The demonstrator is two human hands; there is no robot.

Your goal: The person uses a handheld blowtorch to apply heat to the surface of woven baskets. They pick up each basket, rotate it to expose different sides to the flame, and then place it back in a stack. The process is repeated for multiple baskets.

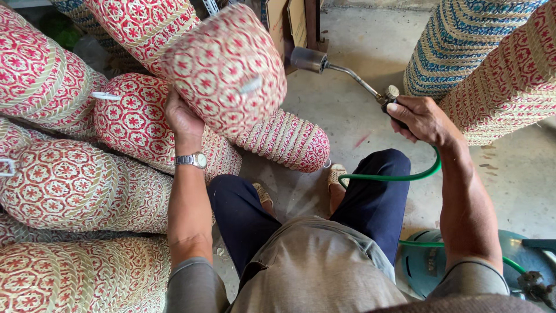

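Seated person, head view down onto lap, knees apart, sandaled feet on concrete floor (359, 116). Left hand (182, 116) cups underside of a woven basket (226, 66), red-and-cream star pattern, held up and tilted, its closed base turned toward the camera; fingers are hidden behind the weave, palm pressed to it. Wristwatch (192, 160) with metal band on left wrist. Right hand (423, 119) closed around handle of a gas torch (341, 69); its thin metal tube runs up-left to a dark cylindrical nozzle (308, 59), which sits just beside the held basket's right edge. Touching or not, cannot tell. No flame visible. Green hose (399, 175) loops from under right hand, across right thigh, down toward a blue-green gas cylinder (428, 264) at lower right of floor.

Stacks of matching red-patterned baskets (63, 179) lie on their sides along left edge of floor, some with white loops. One more red basket (289, 142) lies on floor just ahead of the knees. Blue-and-cream basket stack (457, 40) and a red one (509, 81) lean in at top right corner.
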